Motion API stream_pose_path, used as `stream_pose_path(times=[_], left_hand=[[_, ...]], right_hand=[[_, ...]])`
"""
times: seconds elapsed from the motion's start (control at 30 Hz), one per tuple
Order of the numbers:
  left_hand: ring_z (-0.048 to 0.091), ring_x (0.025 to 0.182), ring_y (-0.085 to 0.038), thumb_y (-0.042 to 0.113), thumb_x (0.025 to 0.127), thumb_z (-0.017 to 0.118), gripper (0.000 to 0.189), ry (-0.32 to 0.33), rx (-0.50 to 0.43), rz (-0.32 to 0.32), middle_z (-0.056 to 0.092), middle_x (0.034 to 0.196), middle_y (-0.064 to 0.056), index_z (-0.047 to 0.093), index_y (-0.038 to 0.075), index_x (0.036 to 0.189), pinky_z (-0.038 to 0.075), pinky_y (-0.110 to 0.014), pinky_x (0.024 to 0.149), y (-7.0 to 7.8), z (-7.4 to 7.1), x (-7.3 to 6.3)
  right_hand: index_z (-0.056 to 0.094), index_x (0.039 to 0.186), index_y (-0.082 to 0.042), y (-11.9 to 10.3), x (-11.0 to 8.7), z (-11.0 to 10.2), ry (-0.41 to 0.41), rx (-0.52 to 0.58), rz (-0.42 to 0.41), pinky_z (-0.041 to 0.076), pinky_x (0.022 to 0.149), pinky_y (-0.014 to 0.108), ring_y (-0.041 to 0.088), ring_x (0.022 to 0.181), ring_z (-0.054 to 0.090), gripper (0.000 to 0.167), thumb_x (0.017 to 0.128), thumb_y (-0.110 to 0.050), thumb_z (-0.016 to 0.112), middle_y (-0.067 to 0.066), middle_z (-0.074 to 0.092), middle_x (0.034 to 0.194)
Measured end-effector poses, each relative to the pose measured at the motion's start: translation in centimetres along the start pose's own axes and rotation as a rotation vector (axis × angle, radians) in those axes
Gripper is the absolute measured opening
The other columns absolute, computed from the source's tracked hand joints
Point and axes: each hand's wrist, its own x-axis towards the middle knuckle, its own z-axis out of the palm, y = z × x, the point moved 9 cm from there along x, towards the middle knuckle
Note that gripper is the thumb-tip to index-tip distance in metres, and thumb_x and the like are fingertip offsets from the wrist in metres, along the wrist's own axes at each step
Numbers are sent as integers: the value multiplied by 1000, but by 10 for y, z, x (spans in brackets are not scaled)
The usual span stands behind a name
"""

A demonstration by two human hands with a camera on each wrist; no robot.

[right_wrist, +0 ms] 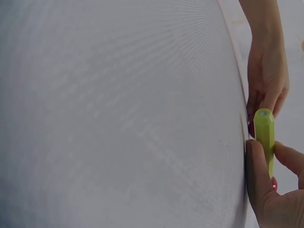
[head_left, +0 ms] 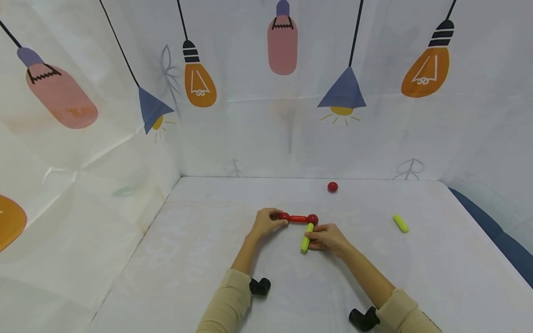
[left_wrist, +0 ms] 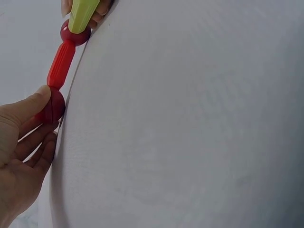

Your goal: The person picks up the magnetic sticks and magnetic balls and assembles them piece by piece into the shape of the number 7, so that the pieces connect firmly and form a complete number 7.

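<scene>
Two dark red balls are joined by a red rod (head_left: 298, 218) with ridged sides. My left hand (head_left: 266, 223) pinches the left ball (left_wrist: 55, 105) between thumb and fingers. The right ball (head_left: 312, 219) sits at the rod's other end, against one end of a yellow-green rod (head_left: 306, 238). That rod is pinched in my right hand (head_left: 328, 238), thumb on one side and fingers on the other. In the right wrist view the yellow-green rod (right_wrist: 264, 130) points its free end toward the camera, and the balls are mostly hidden behind it.
A loose red ball (head_left: 332, 187) lies near the table's back edge. Another yellow-green rod (head_left: 400, 224) lies to the right on the white table (head_left: 200, 222). A white sheet printed with lamps (head_left: 250, 138) hangs behind, and something dark blue (head_left: 491, 231) stands beyond the right edge.
</scene>
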Motion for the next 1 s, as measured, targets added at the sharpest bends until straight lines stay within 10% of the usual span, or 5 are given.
stream_pose_path(times=[1.0], left_hand=[[59,79,-25,15,75,80,37,217,-151,74,62,90,-16,62,-4,100,50,-28,71,10,-11,-14]], right_hand=[[41,123,19,1,-2,0,2,18,13,55,72,33,17,75,67,52,86,-7,68,19,63,96]])
